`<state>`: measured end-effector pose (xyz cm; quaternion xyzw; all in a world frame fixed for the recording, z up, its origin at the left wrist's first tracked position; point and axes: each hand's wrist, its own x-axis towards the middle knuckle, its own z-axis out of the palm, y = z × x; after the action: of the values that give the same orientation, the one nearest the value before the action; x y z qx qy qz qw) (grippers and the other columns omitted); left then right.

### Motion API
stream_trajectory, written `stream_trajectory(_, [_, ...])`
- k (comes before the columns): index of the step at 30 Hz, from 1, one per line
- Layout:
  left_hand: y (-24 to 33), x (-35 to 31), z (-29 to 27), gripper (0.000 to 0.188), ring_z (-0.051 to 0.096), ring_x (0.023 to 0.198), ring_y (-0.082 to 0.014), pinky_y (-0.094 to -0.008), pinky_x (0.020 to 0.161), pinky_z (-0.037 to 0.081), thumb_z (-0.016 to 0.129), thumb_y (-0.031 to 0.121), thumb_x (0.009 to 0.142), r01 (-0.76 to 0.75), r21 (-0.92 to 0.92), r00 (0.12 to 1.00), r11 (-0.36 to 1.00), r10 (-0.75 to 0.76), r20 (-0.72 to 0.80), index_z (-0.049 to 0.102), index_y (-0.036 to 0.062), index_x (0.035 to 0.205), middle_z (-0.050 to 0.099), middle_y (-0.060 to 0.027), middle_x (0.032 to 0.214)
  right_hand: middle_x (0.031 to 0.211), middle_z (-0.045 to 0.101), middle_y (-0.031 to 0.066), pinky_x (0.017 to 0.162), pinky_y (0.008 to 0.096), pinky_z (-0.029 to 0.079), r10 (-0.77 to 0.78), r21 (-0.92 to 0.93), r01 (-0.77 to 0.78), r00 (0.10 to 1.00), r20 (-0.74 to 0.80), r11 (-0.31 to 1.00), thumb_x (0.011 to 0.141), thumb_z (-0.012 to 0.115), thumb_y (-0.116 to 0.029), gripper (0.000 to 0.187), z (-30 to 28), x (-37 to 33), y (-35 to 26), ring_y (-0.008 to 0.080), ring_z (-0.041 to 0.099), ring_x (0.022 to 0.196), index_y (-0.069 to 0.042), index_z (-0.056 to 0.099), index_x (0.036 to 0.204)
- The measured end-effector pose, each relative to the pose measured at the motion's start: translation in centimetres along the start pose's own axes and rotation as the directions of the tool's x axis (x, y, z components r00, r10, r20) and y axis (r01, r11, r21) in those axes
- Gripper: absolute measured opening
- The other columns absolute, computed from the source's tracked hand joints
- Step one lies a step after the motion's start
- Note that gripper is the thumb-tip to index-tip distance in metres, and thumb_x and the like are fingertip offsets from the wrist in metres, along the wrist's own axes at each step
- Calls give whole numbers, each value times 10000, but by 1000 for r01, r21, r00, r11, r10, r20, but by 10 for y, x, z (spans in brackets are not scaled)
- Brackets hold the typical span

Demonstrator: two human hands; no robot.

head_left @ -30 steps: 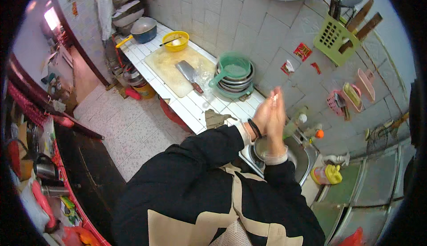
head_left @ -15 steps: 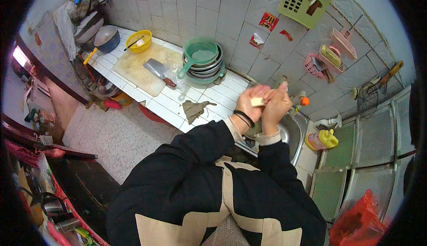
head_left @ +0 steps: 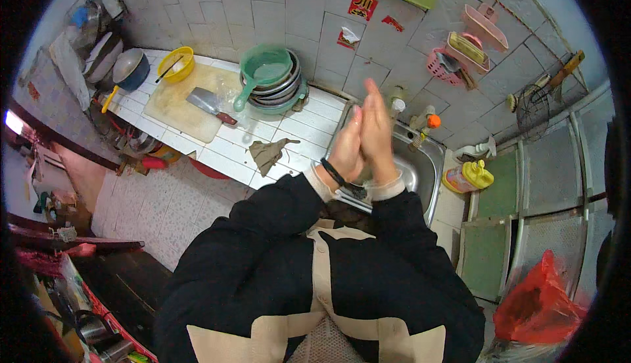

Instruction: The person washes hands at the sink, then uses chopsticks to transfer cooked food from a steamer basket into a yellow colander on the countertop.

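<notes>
Over the metal sink (head_left: 430,172) my left hand (head_left: 346,151) and my right hand (head_left: 377,134) are pressed palm to palm, fingers straight and pointing toward the tiled wall. Whatever lies between the palms is hidden; the pale block seen earlier no longer shows. A dark band circles my left wrist. Left of my hands, a crumpled brown cloth (head_left: 268,156) lies near the counter's front edge. Behind the sink stands a bottle with an orange cap (head_left: 433,121).
A cleaver (head_left: 205,100) rests on the cutting board (head_left: 172,110), near a yellow basin (head_left: 186,69). Stacked basins (head_left: 282,93) with a green ladle-like scoop (head_left: 266,74) stand against the wall. Right of the sink is a yellow jug (head_left: 470,178); a red plastic bag (head_left: 536,304) sits lower right.
My hands have gone from cupping a pale block to lying flat against each other, fingers extended. The block has dropped out of sight. The view has shifted slightly to the right.
</notes>
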<state>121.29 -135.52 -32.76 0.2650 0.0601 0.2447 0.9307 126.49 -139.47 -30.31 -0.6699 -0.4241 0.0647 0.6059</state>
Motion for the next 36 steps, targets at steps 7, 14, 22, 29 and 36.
stream_trajectory(7, [-16, 15, -18, 625, 455, 1231, -214, -368, 1054, 336, 286, 525, 983, 98, -49, 994, 994, -99, -33, 371, 40, 1368, 466, -113, 1353, 883, 518, 126, 784, 339, 419, -162, -202, 121, 965, -204, 972, 1001, 412, -285, 292, 0, -1, 49, 241, 518, 852, -16, 487, 915])
stream_trajectory(14, [-37, 55, -8, 416, 500, 1172, -307, -453, 1036, 370, 306, 273, 966, -23, -333, 975, 943, -53, -217, 453, -43, 1193, 538, -187, 1237, 461, 335, 3, 423, 272, 378, 264, 809, 93, 918, -295, 580, 996, 437, -369, 527, -45, 30, 46, 113, 344, 394, -112, 342, 546])
stream_trajectory(22, [-29, 87, 25, 548, 334, 1342, -223, -335, 1107, 244, 266, 361, 1022, -215, 213, 977, 953, 212, 35, 309, -19, 1416, 362, -140, 1450, 1363, 468, 130, 1092, 335, 270, -174, 154, 198, 972, -158, 968, 1012, 407, -249, 434, -36, 15, 55, 225, 405, 1286, 39, 434, 1336])
stream_trajectory(29, [-49, 45, 67, 761, 190, 1419, -227, -365, 1146, 185, 197, 582, 959, 102, 42, 830, 994, -108, 547, 117, 37, 1483, 178, -112, 1540, 1103, 541, 154, 694, 344, 501, -289, -168, 246, 903, -318, 955, 873, 503, -45, 343, -154, 118, 15, 255, 601, 883, -24, 447, 1211])
stream_trajectory(36, [-17, 57, 75, 693, 164, 1425, -237, -403, 1163, 176, 255, 495, 979, 370, -455, 873, 810, -137, 467, 178, 0, 1459, 168, -132, 1539, 812, 680, 121, 547, 483, 484, -572, -926, 355, 736, 362, -129, 906, 490, -390, 315, -280, 274, -11, 329, 646, 670, -154, 592, 1089])
